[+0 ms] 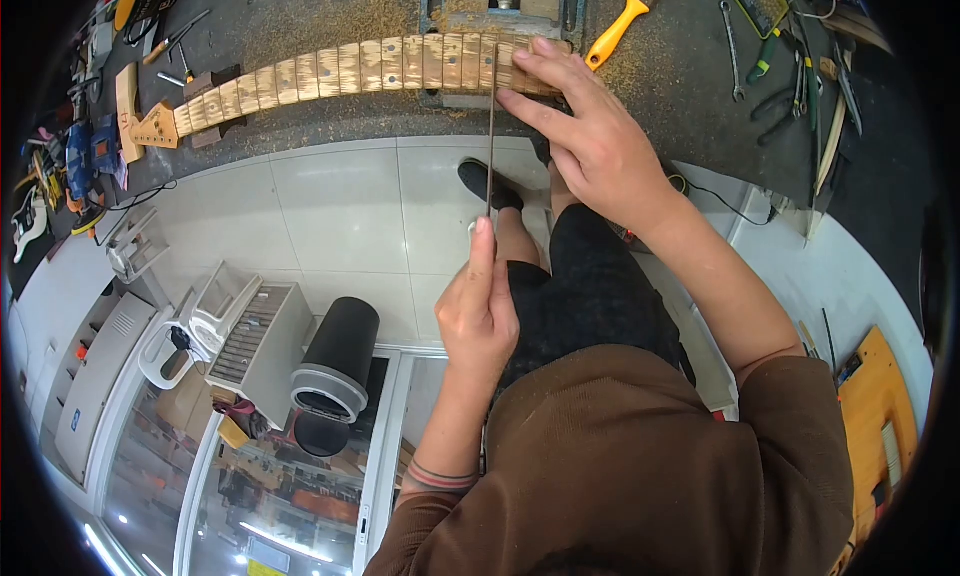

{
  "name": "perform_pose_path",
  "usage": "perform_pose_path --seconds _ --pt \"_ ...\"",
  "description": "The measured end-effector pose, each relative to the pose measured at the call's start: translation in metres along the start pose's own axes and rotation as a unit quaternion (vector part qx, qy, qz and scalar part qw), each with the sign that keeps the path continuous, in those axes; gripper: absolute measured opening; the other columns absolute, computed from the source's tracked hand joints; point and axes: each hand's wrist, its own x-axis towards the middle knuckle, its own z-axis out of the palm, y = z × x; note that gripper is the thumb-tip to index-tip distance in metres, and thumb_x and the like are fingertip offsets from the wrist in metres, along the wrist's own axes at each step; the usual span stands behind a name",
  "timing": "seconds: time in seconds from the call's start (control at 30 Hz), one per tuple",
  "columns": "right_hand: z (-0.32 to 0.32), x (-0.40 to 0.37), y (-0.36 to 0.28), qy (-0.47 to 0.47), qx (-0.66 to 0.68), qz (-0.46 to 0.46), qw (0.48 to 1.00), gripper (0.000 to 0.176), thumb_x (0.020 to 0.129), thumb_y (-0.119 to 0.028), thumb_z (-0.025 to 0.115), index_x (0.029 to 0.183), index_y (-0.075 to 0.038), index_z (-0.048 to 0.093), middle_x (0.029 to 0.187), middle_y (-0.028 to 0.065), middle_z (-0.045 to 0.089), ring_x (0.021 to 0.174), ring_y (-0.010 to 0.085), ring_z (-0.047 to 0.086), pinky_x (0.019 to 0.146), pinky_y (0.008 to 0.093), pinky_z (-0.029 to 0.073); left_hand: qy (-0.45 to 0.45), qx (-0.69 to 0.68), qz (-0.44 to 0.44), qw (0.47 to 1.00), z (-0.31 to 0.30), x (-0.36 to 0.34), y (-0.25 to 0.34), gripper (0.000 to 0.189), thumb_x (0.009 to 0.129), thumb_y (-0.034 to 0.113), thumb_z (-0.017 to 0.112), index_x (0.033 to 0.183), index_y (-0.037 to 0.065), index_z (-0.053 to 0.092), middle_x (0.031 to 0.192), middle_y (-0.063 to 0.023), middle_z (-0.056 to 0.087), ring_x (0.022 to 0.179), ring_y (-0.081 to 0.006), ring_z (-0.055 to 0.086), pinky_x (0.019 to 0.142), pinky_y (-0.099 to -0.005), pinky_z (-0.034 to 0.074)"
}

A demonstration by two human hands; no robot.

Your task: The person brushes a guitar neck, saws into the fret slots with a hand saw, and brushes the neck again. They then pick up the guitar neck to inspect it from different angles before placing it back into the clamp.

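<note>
A long wooden guitar neck (345, 71) with metal frets lies across the workbench, its headstock (156, 126) at the left. My left hand (478, 311) is closed on a thin, dark metal rod-like tool (491, 156), thumb stretched along it. The tool points away from me and its far part crosses the neck near its right end. My right hand (585, 126) lies palm down with fingers apart over that end of the neck, its fingertips beside the tool. Whether they press on the tool is hard to tell.
A vise (505, 21) sits behind the neck. Sawdust and a yellow-handled brush (618, 31) lie near it. A wrench (733, 51) and pliers are at the right, more tools at the far left. A black bin (340, 346) stands on the floor.
</note>
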Motion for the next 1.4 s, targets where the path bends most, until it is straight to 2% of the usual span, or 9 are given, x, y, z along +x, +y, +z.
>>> perform_pose_path --seconds 0.03,0.17,0.33,0.63,0.83,0.9,1.03,1.37,1.4 --pt "0.0 0.0 -0.001 0.004 0.006 0.005 1.0 0.049 0.094 0.004 0.069 0.14 -0.012 0.075 0.16 0.0132 0.059 0.158 0.037 0.05 0.133 0.0544 0.042 -0.035 0.005 -0.05 0.998 -0.006 -0.007 0.003 0.06 0.102 -0.014 0.062 0.161 -0.002 0.057 0.122 -0.0313 0.079 0.087 -0.0298 0.081 0.079 -0.0337 0.059" --pt "0.001 0.002 -0.001 0.012 0.017 0.012 1.0 0.051 0.093 0.005 0.069 0.141 -0.011 0.075 0.16 0.0127 0.06 0.157 0.0366 0.05 0.133 0.0547 0.042 -0.015 0.01 -0.028 0.999 -0.003 -0.017 0.002 0.06 0.103 -0.013 0.062 0.161 -0.001 0.058 0.123 -0.0326 0.078 0.084 -0.0302 0.08 0.078 -0.034 0.059" --pt "0.005 -0.001 0.002 0.015 0.013 0.006 1.0 0.049 0.094 0.005 0.069 0.139 -0.012 0.076 0.159 0.0128 0.06 0.157 0.0367 0.051 0.132 0.0545 0.043 0.018 -0.013 0.022 1.0 0.019 0.08 0.013 0.059 0.103 -0.012 0.062 0.161 -0.001 0.058 0.123 -0.0335 0.078 0.094 -0.033 0.083 0.083 -0.0349 0.06" --pt "0.004 0.0 0.002 0.024 0.012 0.006 1.0 0.049 0.094 0.005 0.07 0.139 -0.011 0.075 0.157 0.0122 0.061 0.156 0.036 0.052 0.131 0.0543 0.044 -0.015 -0.009 -0.036 0.999 -0.002 0.008 0.005 0.054 0.108 -0.008 0.059 0.162 0.0 0.057 0.133 -0.0317 0.076 0.117 -0.0372 0.081 0.094 -0.0345 0.06" --pt "0.011 0.003 0.012 0.041 -0.02 -0.009 0.999 0.052 0.089 0.0 0.079 0.139 -0.014 0.07 0.156 0.0108 0.06 0.155 0.0362 0.052 0.13 0.055 0.043 0.016 -0.048 0.013 0.999 0.019 0.092 0.012 0.054 0.109 -0.007 0.06 0.162 0.0 0.056 0.142 -0.0313 0.072 0.128 -0.0385 0.076 0.097 -0.0373 0.06" --pt "0.011 0.007 0.017 0.044 -0.053 -0.007 0.998 0.059 0.085 -0.011 0.088 0.139 -0.015 0.065 0.161 0.0107 0.056 0.157 0.0373 0.048 0.128 0.0547 0.042 0.008 0.002 0.018 1.0 0.012 0.05 -0.001 0.058 0.105 -0.009 0.063 0.162 0.001 0.056 0.128 -0.0306 0.078 0.11 -0.0372 0.082 0.09 -0.0368 0.061" --pt "0.01 0.013 0.027 0.044 -0.035 -0.001 0.998 0.064 0.086 -0.018 0.091 0.143 -0.015 0.062 0.164 0.0108 0.053 0.158 0.0388 0.045 0.127 0.0547 0.042 -0.021 0.042 0.01 0.999 -0.009 -0.035 -0.02 0.066 0.097 -0.016 0.065 0.161 -0.002 0.057 0.097 -0.0239 0.078 0.066 -0.0285 0.068 0.069 -0.0349 0.057" --pt "0.031 0.019 0.033 0.078 -0.008 -0.031 0.996 0.066 0.087 -0.023 0.091 0.145 -0.015 0.059 0.164 0.0117 0.052 0.159 0.0405 0.044 0.129 0.0533 0.042 0.041 0.012 0.025 0.999 -0.019 -0.013 -0.027 0.059 0.098 -0.016 0.062 0.157 -0.009 0.059 0.109 -0.0285 0.08 0.081 -0.027 0.079 0.078 -0.0319 0.06" --pt "0.034 0.021 0.033 0.086 -0.004 -0.032 0.996 0.066 0.087 -0.023 0.091 0.144 -0.015 0.06 0.163 0.0117 0.052 0.159 0.0405 0.044 0.129 0.0533 0.043 0.053 0.009 0.039 0.998 -0.018 -0.008 -0.026 0.064 0.094 -0.018 0.065 0.157 -0.007 0.06 0.091 -0.0223 0.072 0.07 -0.0273 0.068 0.07 -0.0322 0.056"
